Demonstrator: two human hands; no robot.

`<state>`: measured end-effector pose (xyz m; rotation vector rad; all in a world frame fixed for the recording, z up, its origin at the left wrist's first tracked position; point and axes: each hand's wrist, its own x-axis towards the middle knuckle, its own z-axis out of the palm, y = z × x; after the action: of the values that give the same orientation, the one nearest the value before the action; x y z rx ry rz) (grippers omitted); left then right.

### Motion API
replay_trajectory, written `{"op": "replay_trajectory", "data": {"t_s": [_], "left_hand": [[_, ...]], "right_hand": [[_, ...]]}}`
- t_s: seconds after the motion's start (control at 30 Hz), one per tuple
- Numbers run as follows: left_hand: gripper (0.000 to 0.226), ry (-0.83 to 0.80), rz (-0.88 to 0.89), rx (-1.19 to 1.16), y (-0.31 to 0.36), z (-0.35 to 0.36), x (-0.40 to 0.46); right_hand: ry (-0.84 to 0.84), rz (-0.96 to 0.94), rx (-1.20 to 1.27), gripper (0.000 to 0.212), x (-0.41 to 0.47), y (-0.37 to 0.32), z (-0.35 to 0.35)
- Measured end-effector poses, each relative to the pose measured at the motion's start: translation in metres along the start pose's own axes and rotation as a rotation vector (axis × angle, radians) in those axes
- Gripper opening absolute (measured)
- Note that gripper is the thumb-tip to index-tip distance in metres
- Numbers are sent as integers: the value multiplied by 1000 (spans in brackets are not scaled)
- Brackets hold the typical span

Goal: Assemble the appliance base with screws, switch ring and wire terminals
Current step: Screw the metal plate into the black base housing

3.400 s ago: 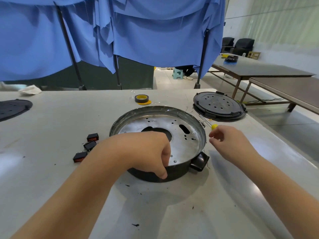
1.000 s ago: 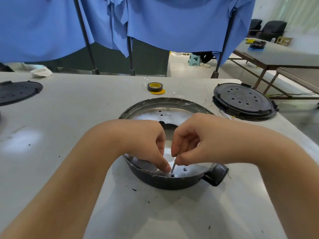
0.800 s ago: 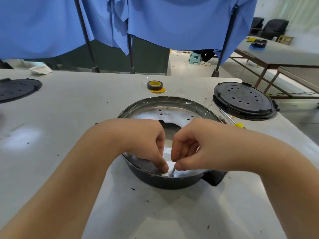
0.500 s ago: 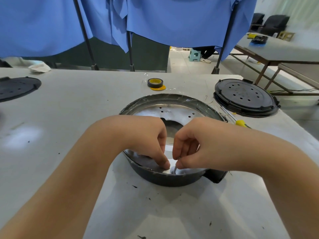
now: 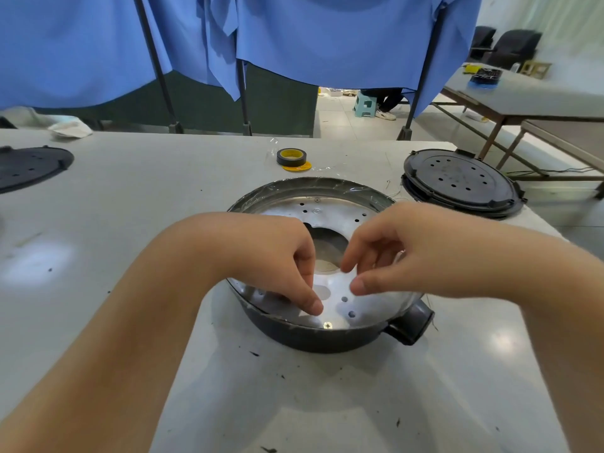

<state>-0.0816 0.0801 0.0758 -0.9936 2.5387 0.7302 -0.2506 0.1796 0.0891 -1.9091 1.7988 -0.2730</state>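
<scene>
Looking early-ish: one screw (image 5: 327,325) seated lower-center in base (image 5: 313,338); left hand (image 5: 277,256) presses plate w/ fingertip, right hand (image 5: 389,253) loosely curled, empty; ring/terminals not seen.

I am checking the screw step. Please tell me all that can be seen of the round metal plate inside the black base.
The metal plate is a shiny silver disc lying flat inside the black base. It has a large opening in the middle and many small round holes. A cross-head screw sits in it at the near edge; another screw shows at the far edge. The left hand touches it with fingertips; the right hand is above it, holding nothing visible.
</scene>
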Motion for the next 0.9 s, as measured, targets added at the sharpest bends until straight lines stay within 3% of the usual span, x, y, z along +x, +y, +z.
{"op": "replay_trajectory", "data": {"t_s": [0.3,0.53,0.9], "left_hand": [[29,29,45,36,10,12,5],[29,39,59,42,8,13,6],[27,40,78,7,8,12,6]], "right_hand": [[254,332,-60,12,-1,68,-33],[321,544,-74,11,-1,114,-39],[328,741,-103,58,21,142,-8]]}}
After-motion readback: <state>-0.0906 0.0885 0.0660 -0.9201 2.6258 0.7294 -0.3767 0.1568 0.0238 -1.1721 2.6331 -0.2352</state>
